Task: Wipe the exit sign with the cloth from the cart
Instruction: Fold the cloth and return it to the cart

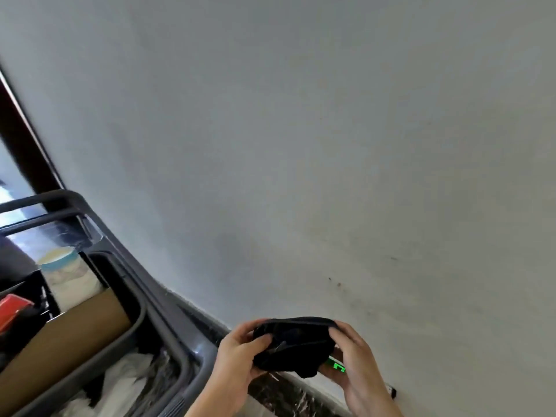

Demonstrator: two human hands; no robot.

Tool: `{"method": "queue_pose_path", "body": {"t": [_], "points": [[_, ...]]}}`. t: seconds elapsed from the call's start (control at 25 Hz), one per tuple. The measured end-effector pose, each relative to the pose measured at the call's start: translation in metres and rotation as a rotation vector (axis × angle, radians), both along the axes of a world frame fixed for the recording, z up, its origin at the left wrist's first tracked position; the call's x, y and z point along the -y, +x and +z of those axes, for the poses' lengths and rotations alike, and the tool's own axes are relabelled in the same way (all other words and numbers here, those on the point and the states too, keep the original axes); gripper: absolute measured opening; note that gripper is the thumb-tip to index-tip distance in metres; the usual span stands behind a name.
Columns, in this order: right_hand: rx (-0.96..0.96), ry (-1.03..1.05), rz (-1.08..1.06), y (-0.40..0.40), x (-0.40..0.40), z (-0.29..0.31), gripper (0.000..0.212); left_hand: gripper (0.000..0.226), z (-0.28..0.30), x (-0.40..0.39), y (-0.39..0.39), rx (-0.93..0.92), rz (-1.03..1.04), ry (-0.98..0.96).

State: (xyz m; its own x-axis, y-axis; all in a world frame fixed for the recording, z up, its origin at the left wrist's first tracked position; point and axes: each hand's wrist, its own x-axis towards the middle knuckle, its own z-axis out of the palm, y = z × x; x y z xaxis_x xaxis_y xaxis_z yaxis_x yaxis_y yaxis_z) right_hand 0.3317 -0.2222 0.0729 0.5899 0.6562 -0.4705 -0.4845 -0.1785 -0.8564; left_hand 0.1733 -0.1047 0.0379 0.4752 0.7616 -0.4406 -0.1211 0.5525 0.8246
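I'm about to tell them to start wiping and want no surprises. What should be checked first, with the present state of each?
1. Cloth off the cart: ok, it is held in front of the wall.
2. Left hand on the cloth: ok, fingers grip its left edge.
3. Right hand on the cloth: ok, it holds the right side.
4. Cloth ready to wipe: not ok, it is bunched between both hands.
5. Exit sign in view: not ok, only a green sliver shows low on the wall, behind the cloth.
6. Cloth touching the sign: cannot tell.
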Motion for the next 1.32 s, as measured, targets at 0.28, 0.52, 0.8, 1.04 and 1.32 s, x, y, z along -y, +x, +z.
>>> {"method": "queue_pose_path", "body": {"t": [0.28,0.52,0.8,1.04,1.32], "points": [[-0.003,0.034,0.306,-0.072,-0.113,0.006,0.014,0.02,0.003,-0.051,-0.103,0.022,0.344,0.008],[-0.049,0.091,0.483,-0.118,-0.2,0.004,0.015,0.023,0.003,-0.097,-0.158,0.071,0.534,-0.043],[0.112,0.077,0.574,-0.138,-0.27,-0.026,0.026,0.025,-0.021,-0.137,-0.175,0.052,0.626,-0.087],[0.459,-0.045,0.567,-0.143,-0.291,-0.076,0.033,0.023,-0.06,-0.148,-0.157,-0.053,0.743,-0.243],[0.349,-0.028,0.547,-0.14,-0.292,-0.097,0.035,0.027,-0.072,-0.147,-0.149,-0.013,0.746,-0.281]]}}
